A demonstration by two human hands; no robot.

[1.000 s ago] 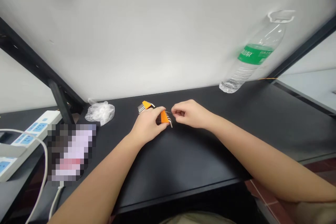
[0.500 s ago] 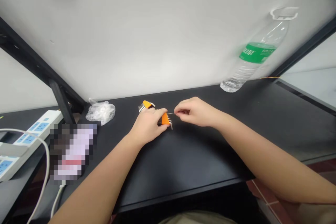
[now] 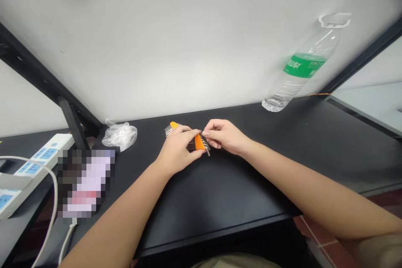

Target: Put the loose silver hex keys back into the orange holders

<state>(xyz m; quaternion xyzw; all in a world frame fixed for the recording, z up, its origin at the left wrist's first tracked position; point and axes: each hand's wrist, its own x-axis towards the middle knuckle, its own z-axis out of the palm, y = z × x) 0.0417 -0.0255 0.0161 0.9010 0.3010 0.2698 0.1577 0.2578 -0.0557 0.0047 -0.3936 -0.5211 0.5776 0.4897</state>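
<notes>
My left hand point(image 3: 179, 146) is closed around an orange hex key holder point(image 3: 199, 142) on the black table. Several silver hex keys point(image 3: 207, 148) stick out of its right end, their bent ends toward my right hand. Another orange part point(image 3: 173, 124) with a row of thin metal rods shows past the left hand's far side; whether it is the same holder is hidden. My right hand point(image 3: 222, 135) pinches at the holder's right end, thumb and forefinger together on a thin hex key mostly covered by the fingers.
A crumpled clear plastic bag point(image 3: 119, 136) lies at the back left. Nearer me is a blurred-out phone point(image 3: 89, 184) with a white cable, beside a white power strip point(image 3: 37, 163). A large plastic bottle point(image 3: 301, 65) with a green label stands back right against the wall point(image 3: 188, 50).
My right hand has moved left, up to the holder. The thin rod that showed between hand and holder is now almost out of sight. My left hand keeps its hold.
</notes>
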